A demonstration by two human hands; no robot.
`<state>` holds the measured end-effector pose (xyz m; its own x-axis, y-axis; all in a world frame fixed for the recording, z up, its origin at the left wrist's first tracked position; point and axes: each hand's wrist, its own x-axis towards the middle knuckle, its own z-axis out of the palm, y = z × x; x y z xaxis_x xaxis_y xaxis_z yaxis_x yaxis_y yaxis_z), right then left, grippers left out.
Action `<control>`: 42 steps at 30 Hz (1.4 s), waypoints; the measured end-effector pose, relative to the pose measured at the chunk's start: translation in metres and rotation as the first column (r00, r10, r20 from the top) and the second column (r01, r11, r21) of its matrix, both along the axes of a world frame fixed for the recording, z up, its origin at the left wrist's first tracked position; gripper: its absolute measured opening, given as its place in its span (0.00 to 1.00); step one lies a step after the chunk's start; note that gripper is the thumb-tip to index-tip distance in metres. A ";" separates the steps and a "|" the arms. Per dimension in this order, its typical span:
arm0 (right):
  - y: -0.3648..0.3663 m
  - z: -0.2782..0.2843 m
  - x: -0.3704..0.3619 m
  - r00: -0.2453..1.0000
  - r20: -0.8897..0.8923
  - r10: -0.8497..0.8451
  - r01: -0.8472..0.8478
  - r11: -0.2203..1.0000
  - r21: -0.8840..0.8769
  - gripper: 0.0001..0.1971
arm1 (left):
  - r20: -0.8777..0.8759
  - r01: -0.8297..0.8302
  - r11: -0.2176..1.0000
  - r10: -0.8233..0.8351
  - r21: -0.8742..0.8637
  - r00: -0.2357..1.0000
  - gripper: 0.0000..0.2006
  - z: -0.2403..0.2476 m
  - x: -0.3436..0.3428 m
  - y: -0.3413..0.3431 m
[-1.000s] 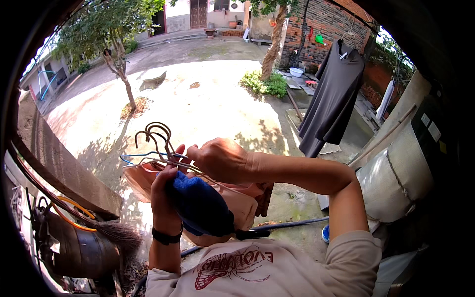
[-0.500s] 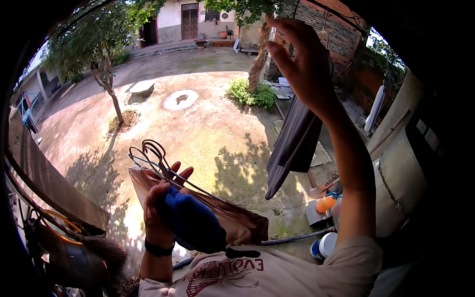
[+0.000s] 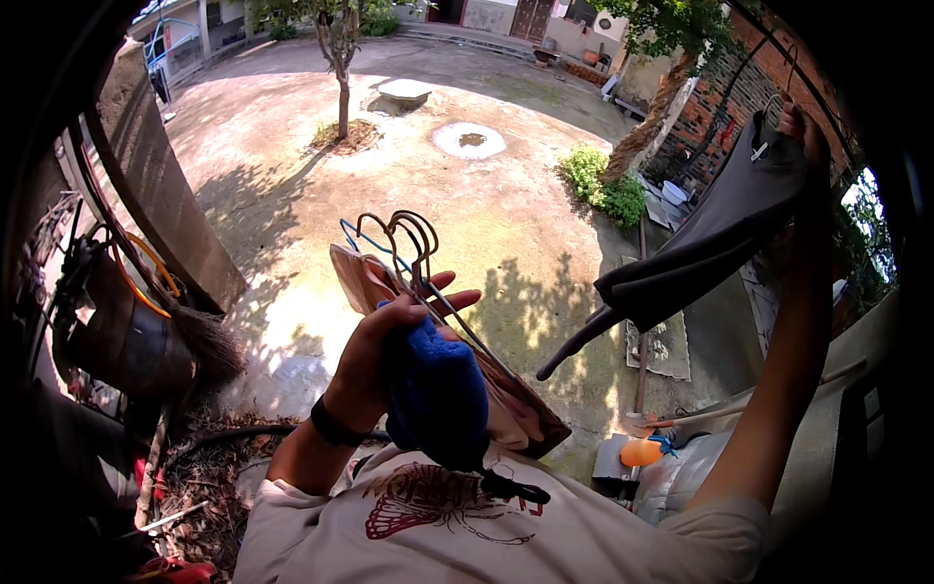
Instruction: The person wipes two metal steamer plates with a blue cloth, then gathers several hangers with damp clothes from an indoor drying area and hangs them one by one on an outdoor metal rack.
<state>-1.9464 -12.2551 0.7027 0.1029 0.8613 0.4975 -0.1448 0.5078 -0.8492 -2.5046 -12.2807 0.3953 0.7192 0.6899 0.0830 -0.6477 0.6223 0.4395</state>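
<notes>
High at right, the right hand (image 3: 801, 136) met the dark shirt (image 3: 715, 238) near its shoulder (grip too shadowed to tell); the shirt slanted down-left toward the left hand (image 3: 384, 331), half-curled around hangers (image 3: 420, 258) and blue cloth (image 3: 438, 380).

Strong sunlight fills the courtyard ground (image 3: 418, 185) at the centre, palest where it washes out at the lower left. The shadow of a slim tree (image 3: 342, 102) stretches toward the lower left, so light enters from the upper right; leafy shadows dapple the middle. At the right, the right hand (image 3: 798, 131) and dark grey shirt (image 3: 715, 234) sit in dim shade, beside a blown-out patch of sky. Fisheye distortion bows the left wall (image 3: 170, 175), and black swallows the corners.
</notes>
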 end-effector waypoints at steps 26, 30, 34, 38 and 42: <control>-0.050 -0.339 -0.321 0.963 0.141 0.228 -0.149 0.893 -0.425 0.13 | -0.151 -0.212 0.967 0.191 -0.142 0.970 0.22 -0.006 0.031 -0.016; -0.039 -0.358 -0.315 0.964 0.062 0.257 -0.226 0.922 -0.314 0.13 | -0.196 -0.205 0.970 0.178 -0.128 0.964 0.22 -0.005 0.042 -0.012; -0.023 -0.355 -0.315 0.951 0.054 0.305 -0.276 0.912 -0.303 0.13 | -0.188 -0.206 0.974 0.186 -0.092 0.964 0.24 -0.018 0.047 0.005; 0.003 -0.359 -0.315 0.963 0.094 0.253 -0.216 0.931 -0.295 0.14 | -0.175 -0.206 0.969 0.180 -0.139 0.968 0.26 -0.025 0.051 0.034; 0.038 -0.358 -0.321 0.957 0.055 0.285 -0.243 0.890 -0.385 0.14 | -0.114 -0.205 0.950 0.183 -0.235 0.977 0.25 -0.031 0.047 0.071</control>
<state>-2.2677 -12.2169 0.3444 -0.1899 0.9728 0.1324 -0.1272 0.1094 -0.9858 -2.4576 -12.2101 0.3643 0.5662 0.8078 -0.1641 -0.7313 0.5841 0.3521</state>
